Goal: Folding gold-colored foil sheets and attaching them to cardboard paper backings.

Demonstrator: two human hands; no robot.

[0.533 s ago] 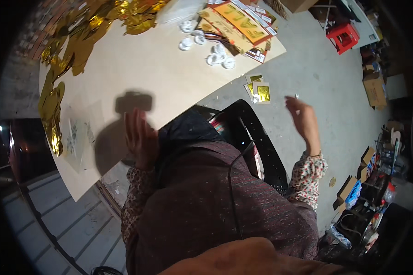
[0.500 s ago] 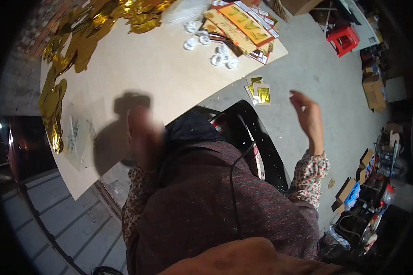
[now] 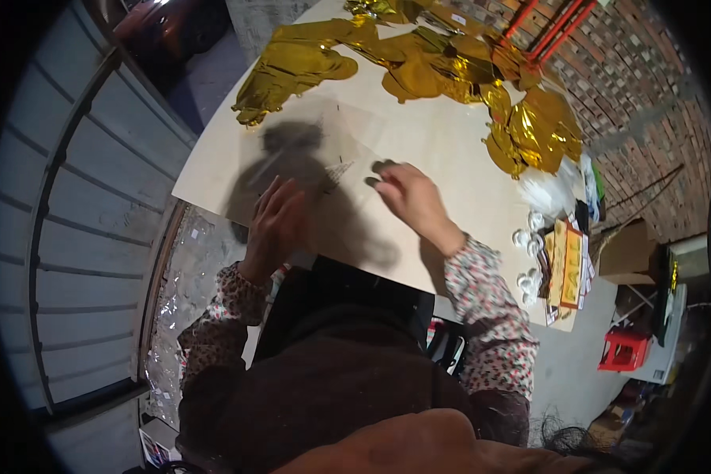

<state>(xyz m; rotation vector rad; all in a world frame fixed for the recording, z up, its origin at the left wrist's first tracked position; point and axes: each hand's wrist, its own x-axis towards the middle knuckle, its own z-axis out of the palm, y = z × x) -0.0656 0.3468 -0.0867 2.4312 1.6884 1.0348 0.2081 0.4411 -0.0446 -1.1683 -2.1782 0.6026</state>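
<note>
A pale wooden counter (image 3: 450,158) fills the upper middle of the frame, its near edge running from left of centre down to the lower right. Across its far side, toward the top and upper right, lies a crumpled spread of gold foil balloons (image 3: 419,63). Nearer the person, in the middle of the frame, a clear plastic sheet (image 3: 324,158) lies flat on the counter, partly under the shadow of the person's head and arms.

At the right end of the counter, a stack of flat yellow and red packets (image 3: 567,265) lies beside a cluster of small white tape rolls (image 3: 527,237), and a clear plastic bag (image 3: 547,189) sits just above them. A red plastic stool (image 3: 624,347) stands on the floor in the lower right.

The right hand (image 3: 407,193) rests palm down just right of centre, fingers spread and extended, the fingertips pressing on the edge of the clear plastic sheet; it grips nothing. The left hand (image 3: 275,221), left of centre, lies on the near part of the same sheet with fingers loosely curved; it is blurred and in shadow, so I cannot tell whether it pinches anything.
</note>
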